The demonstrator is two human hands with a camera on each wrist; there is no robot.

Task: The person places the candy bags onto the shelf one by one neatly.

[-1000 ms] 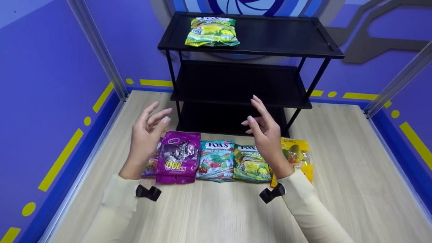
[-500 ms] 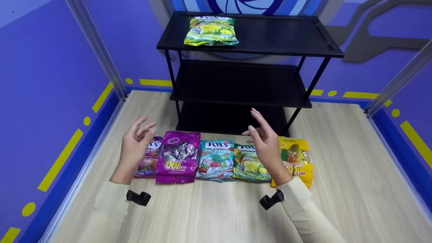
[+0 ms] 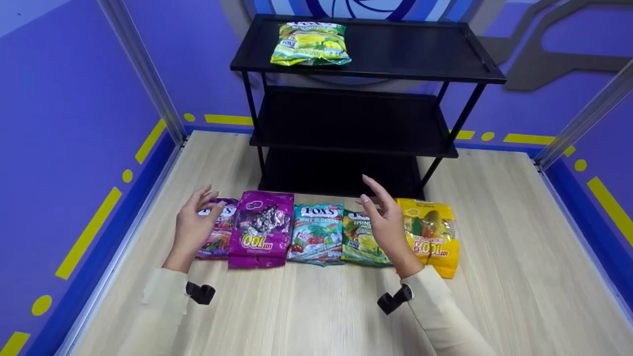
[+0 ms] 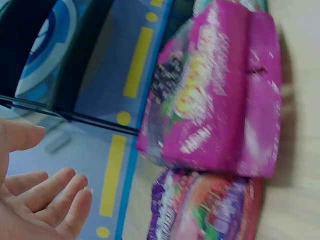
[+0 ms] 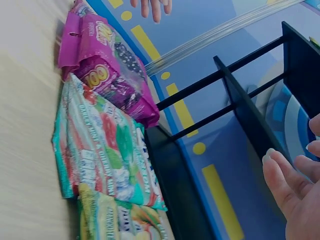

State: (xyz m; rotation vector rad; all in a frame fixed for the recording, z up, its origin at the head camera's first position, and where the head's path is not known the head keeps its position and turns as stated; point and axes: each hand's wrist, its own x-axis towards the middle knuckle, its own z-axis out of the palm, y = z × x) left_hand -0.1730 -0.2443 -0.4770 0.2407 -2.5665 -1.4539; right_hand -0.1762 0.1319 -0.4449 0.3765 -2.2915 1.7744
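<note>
My left hand (image 3: pixel 194 222) hovers at the purple Fox's candy bag (image 3: pixel 220 236), covering part of it, with relaxed fingers and nothing held. Beside that bag lies a magenta Lot 100 candy bag (image 3: pixel 262 230), also large in the left wrist view. A teal Fox's Mint Blossom bag (image 3: pixel 316 235) comes after it in the row. My right hand (image 3: pixel 388 230) is held over the green-yellow Fox's bag (image 3: pixel 363 242), hiding its right side. Its fingers are loosely bent and hold nothing. The yellow Lot 100 bag (image 3: pixel 432 235) lies right of this hand.
A black three-tier shelf (image 3: pixel 356 121) stands behind the row of bags. Another green-yellow Fox's bag (image 3: pixel 311 45) lies on its top tier, toward the left. Blue-purple panels (image 3: pixel 64 148) enclose the wooden table (image 3: pixel 306 316) at the left, back and right.
Both hands have come lower and nearer the bags. The left hand has also shifted left, uncovering more of the magenta bag's side. The bags stay where they were.
</note>
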